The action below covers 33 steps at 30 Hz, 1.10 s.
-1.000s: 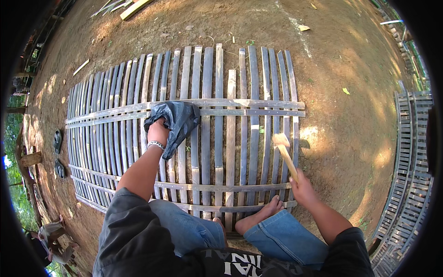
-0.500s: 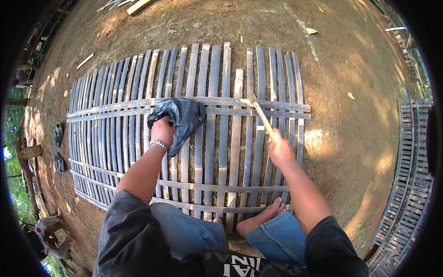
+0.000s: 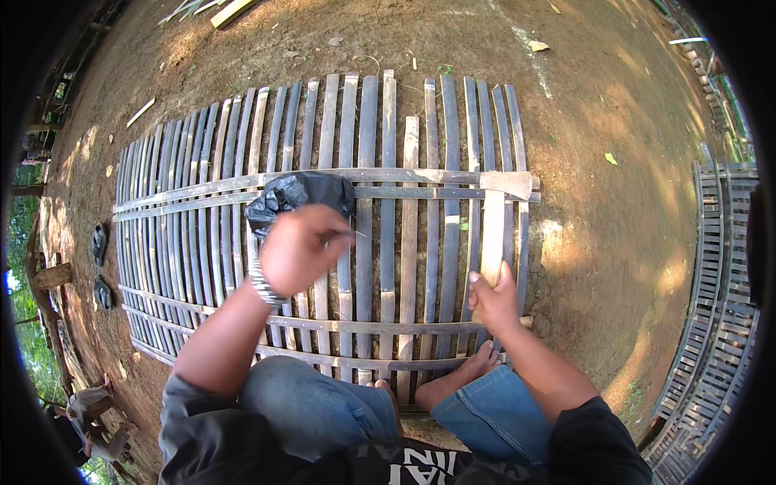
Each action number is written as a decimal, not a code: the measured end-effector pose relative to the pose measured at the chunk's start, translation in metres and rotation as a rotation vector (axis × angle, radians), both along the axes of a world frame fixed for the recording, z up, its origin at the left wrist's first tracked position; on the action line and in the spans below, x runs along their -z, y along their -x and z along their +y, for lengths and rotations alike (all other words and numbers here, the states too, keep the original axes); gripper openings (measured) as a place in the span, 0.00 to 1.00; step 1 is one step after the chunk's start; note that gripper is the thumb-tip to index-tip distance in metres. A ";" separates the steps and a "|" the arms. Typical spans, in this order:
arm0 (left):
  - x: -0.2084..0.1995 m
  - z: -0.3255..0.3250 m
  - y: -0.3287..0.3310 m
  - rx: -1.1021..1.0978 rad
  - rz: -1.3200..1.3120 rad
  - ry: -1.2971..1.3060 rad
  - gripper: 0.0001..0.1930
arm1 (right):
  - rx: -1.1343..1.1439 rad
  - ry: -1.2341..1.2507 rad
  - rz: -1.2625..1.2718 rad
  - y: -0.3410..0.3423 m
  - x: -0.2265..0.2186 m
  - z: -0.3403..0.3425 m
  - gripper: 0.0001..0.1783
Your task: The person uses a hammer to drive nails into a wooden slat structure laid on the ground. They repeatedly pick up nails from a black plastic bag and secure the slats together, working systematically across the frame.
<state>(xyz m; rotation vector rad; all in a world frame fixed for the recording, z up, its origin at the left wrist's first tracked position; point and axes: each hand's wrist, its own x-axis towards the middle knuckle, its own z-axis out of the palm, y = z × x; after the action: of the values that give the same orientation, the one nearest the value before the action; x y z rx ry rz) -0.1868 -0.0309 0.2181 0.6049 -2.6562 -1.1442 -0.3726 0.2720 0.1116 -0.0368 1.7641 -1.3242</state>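
Observation:
My left hand (image 3: 301,252), somewhat blurred, is raised in front of the black plastic bag (image 3: 311,191). Its fingers are pinched on a thin metal nail (image 3: 359,234) that pokes out to the right. In my right hand (image 3: 495,303) is the wooden handle of a hatchet (image 3: 491,238). The broad head lies over the far crosspieces near their right end. Beneath both hands spreads a panel of dark bamboo slats (image 3: 409,250), joined by crosswise strips. The bag rests crumpled on the far strips, and its contents are hidden.
My bare feet (image 3: 469,378) are at the panel's near edge. A pair of sandals (image 3: 100,267) sits on the dirt at left. Cut wood (image 3: 233,12) lies at the far left, and another slatted panel (image 3: 715,267) stands at the right. Wooden rails line the left side.
My left hand has come out of the bag toward me, with a nail now showing in its fingers. My right hand has drawn nearer, and the hatchet has turned upright, its head shifting right.

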 end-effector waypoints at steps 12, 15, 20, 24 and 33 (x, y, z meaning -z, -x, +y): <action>0.056 0.096 0.070 0.340 -0.149 -0.130 0.06 | 0.053 0.172 -0.059 -0.035 -0.036 -0.031 0.17; 0.056 0.099 0.072 0.345 -0.151 -0.150 0.06 | 0.106 0.168 -0.124 -0.032 -0.037 -0.030 0.19; 0.060 0.110 0.065 0.075 -0.017 -0.582 0.05 | 0.181 0.297 -0.286 -0.018 -0.050 -0.033 0.17; 0.080 0.130 0.066 -0.134 0.191 -0.817 0.06 | 0.231 0.417 -0.461 -0.006 -0.050 -0.039 0.17; 0.110 0.166 0.091 -0.430 0.328 -1.164 0.03 | 0.269 0.358 -0.407 0.001 -0.023 -0.034 0.22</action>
<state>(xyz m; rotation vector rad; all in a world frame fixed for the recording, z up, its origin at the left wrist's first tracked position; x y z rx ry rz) -0.2781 0.1348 0.1085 0.9462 -1.2798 -2.2836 -0.3737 0.2384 0.1351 0.2615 1.2060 -1.6931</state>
